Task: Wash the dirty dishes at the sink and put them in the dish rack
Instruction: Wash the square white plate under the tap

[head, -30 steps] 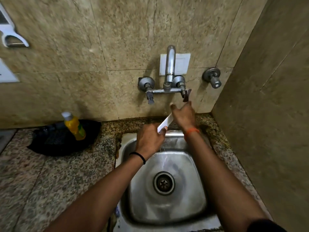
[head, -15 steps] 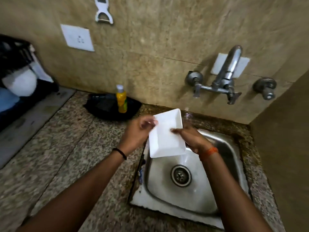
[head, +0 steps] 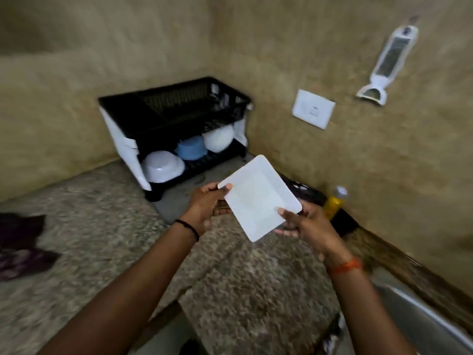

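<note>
above the speckled granite counter [head: 107, 234], both hands are holding a white square plate [head: 258, 198] between them, its face tilted up toward the camera. the left hand [head: 204, 204] is pinching the plate's upper left corner, thumb lying on the rim and fingers curling underneath. the right hand [head: 305, 228] is gripping the lower right edge, thumb pressing on the top surface and fingers reaching beneath the plate. a black band is sitting on the left wrist and an orange thread on the right wrist.

beyond the plate, in the corner where the two tan walls are meeting, a black and white dish rack [head: 174, 119] is standing on the counter, well apart from the hands. on its lower shelf a white bowl [head: 162, 167] is lying upside down at the left, a blue bowl [head: 191, 148] is sitting beside it, and a white dish [head: 218, 138] is leaning at the right.

just behind the right hand, a yellow bottle [head: 332, 202] with a pale cap is standing on a black tray [head: 309, 193] against the wall. at the lower right corner, the steel sink [head: 419, 319] edge is showing, blurred. a white wall socket [head: 313, 112] and a white hanging peeler [head: 386, 65] are sitting on the right wall, and a dark cloth [head: 20, 242] is lying on the counter at the far left.
</note>
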The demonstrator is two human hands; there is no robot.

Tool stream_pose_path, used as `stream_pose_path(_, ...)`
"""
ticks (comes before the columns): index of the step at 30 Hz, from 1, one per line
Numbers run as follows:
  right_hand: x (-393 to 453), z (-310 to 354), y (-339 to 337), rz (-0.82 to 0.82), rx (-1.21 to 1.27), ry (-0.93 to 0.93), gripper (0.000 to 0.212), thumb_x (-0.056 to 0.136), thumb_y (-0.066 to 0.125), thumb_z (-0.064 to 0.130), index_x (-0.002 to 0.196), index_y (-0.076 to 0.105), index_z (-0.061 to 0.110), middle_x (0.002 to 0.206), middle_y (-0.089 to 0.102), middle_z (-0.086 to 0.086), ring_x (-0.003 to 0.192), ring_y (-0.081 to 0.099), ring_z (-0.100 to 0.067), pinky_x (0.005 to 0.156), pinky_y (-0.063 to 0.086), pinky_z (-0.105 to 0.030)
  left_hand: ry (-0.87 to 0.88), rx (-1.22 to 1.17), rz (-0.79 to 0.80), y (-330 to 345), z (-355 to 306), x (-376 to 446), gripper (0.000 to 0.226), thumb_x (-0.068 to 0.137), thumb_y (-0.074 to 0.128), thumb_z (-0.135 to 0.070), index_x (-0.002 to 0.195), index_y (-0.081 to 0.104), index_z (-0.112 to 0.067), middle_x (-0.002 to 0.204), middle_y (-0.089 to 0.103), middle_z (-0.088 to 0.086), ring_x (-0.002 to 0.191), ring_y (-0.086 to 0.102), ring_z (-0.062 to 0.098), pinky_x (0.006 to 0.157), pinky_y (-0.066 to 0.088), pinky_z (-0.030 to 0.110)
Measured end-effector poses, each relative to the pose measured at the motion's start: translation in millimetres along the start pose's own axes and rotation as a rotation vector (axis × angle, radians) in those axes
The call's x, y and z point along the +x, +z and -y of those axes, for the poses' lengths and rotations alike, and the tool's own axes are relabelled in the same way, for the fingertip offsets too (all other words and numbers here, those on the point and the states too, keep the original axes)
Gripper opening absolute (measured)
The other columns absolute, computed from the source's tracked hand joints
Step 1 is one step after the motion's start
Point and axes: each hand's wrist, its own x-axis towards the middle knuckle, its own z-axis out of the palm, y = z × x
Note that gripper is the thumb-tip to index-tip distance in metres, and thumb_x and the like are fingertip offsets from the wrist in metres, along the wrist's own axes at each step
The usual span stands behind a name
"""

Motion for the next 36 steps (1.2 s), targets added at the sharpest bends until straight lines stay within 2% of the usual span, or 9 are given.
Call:
stream_pose_path(3, 41, 6, 49, 0.047, 0.038, 0.019, 0.023, 0.094, 0.055, 0.004, 0.116, 0.058, -0.002, 0.095, 0.070, -0.015, 0.072, 0.074, -0.023, 0.061, 0.061, -0.034, 0.021, -0.054, -0.079, -43, -26, 17, 0.020, 0.091, 0.065, -0.018, 0.106, 0.067, -0.007, 0.091, 0.073, 0.011, 0.066, 0.070, 0.018, 0.063, 0.061, 0.035)
stream_pose_path(8, 104, 26, 120, 0.049, 0.037, -0.070, 0.027, 0.094, 0.057, 0.004, 0.119, 0.059, -0.007, 0.102, 0.069, -0.024, 0.080, 0.074, -0.029, 0.062, 0.060, -0.034, 0.125, -0.001, -0.187, -108, -75, 45, 0.018, 0.093, 0.063, -0.024, 0.095, 0.070, -0.009, 0.087, 0.074, 0.012, 0.075, 0.072, 0.026, 0.066, 0.061, 0.037)
stream_pose_path(13, 155, 62, 173, 0.032, 0.092, -0.175, 0.017, 0.095, 0.055, 0.003, 0.112, 0.060, 0.002, 0.099, 0.067, -0.024, 0.078, 0.068, -0.034, 0.058, 0.060, -0.029, 0.594, 0.908, -0.481, -170, -110, 90, 0.027, 0.094, 0.055, -0.035, 0.091, 0.075, -0.018, 0.087, 0.074, 0.000, 0.081, 0.067, 0.016, 0.070, 0.054, 0.033)
stream_pose_path(16, 188, 84, 202, 0.031, 0.107, -0.221, 0.023, 0.095, 0.054, 0.001, 0.117, 0.058, 0.000, 0.102, 0.068, -0.020, 0.082, 0.070, -0.030, 0.064, 0.061, -0.033, 0.776, 1.184, -0.447, -190, -120, 107, 0.023, 0.091, 0.055, -0.033, 0.094, 0.076, -0.022, 0.083, 0.074, -0.003, 0.075, 0.067, 0.016, 0.064, 0.051, 0.030)
stream_pose_path(21, 234, 109, 251, 0.016, -0.015, -0.296, 0.015, 0.094, 0.056, 0.002, 0.108, 0.060, 0.005, 0.093, 0.067, -0.014, 0.077, 0.070, -0.027, 0.063, 0.062, -0.035, 0.886, 1.099, -0.484, -221, -125, 123, 0.025, 0.086, 0.068, -0.037, 0.105, 0.070, -0.020, 0.092, 0.055, -0.007, 0.083, 0.052, 0.008, 0.070, 0.039, 0.018)
stream_pose_path(24, 262, 115, 287, 0.013, -0.181, -0.362, 0.023, 0.090, 0.055, 0.002, 0.111, 0.064, 0.004, 0.096, 0.068, -0.014, 0.088, 0.069, -0.029, 0.065, 0.062, -0.041, 0.864, 1.232, -0.458, -239, -130, 133, 0.042, 0.083, 0.058, -0.058, 0.099, 0.076, -0.023, 0.109, 0.066, -0.006, 0.105, 0.053, 0.014, 0.080, 0.038, 0.019)
stream_pose_path(28, 290, 116, 330, -0.013, -0.526, -0.512, 0.031, 0.076, 0.054, 0.009, 0.101, 0.072, 0.006, 0.091, 0.072, -0.013, 0.086, 0.069, -0.027, 0.070, 0.060, -0.040, 0.835, 1.261, -0.439, -239, -134, 133, 0.057, 0.078, 0.047, -0.069, 0.100, 0.077, -0.026, 0.112, 0.070, -0.009, 0.107, 0.054, 0.011, 0.080, 0.041, 0.019)
stream_pose_path(31, 300, 113, 352, -0.010, -0.723, -0.548, 0.034, 0.075, 0.054, 0.004, 0.104, 0.072, 0.006, 0.092, 0.071, -0.019, 0.083, 0.067, -0.032, 0.067, 0.050, -0.027, 0.817, 1.214, -0.446, -240, -133, 133, 0.054, 0.077, 0.050, -0.069, 0.100, 0.076, -0.029, 0.113, 0.069, -0.012, 0.106, 0.054, 0.008, 0.078, 0.041, 0.017)
stream_pose_path(36, 308, 104, 370, -0.004, -0.899, -0.614, 0.029, 0.076, 0.052, 0.004, 0.098, 0.071, 0.004, 0.091, 0.069, -0.021, 0.084, 0.066, -0.037, 0.064, 0.050, -0.030, 0.837, 1.164, -0.455, -239, -129, 132, 0.038, 0.078, 0.065, -0.058, 0.100, 0.075, -0.029, 0.113, 0.069, -0.012, 0.105, 0.053, 0.008, 0.079, 0.038, 0.015)
